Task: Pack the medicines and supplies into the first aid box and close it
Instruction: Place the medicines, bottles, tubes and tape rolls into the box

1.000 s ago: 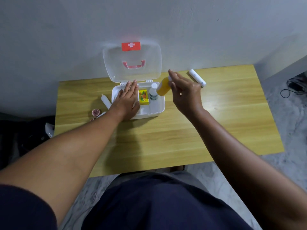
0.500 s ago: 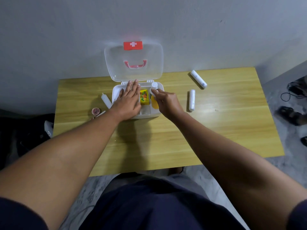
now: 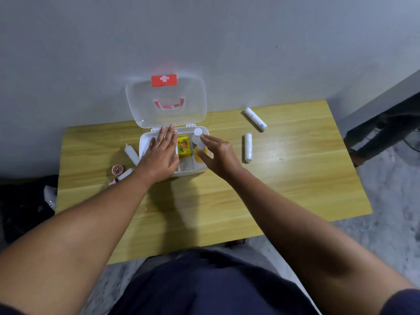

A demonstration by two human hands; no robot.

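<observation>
The first aid box (image 3: pixel 145 142) sits open on the far middle of the wooden table (image 3: pixel 284 178), close to the grey wall (image 3: pixel 204 37). Its clear lid (image 3: pixel 166 103) stands upright against the wall, with a red cross label (image 3: pixel 164 80) at the top edge and a red handle (image 3: pixel 168 104) below it. Inside the white base lie a yellow packet (image 3: pixel 183 146), a small clear bottle with a white cap (image 3: pixel 196 135) at the back right, and an orange bottle (image 3: pixel 200 153) lying in the right-hand compartment.

The left hand (image 3: pixel 161 155) lies flat and open, palm down, over the left part of the box, fingers stretched toward the hinge; it grips nothing. The right hand (image 3: pixel 219 155) hovers over the right side of the box with thumb and forefinger spread on either side of the orange bottle; whether they pinch it or have let go I cannot tell.

Two white rolls lie on the table right of the box: one roll (image 3: pixel 248 147) near the right hand, the other roll (image 3: pixel 255 118) farther back and turned at an angle. Left of the box lies a white squeeze bottle (image 3: pixel 131 153), just beside the box wall. Nearer the table's left edge are a small round red-rimmed tin (image 3: pixel 117 169) and a white tube (image 3: pixel 124 174), partly hidden by the left forearm.
</observation>
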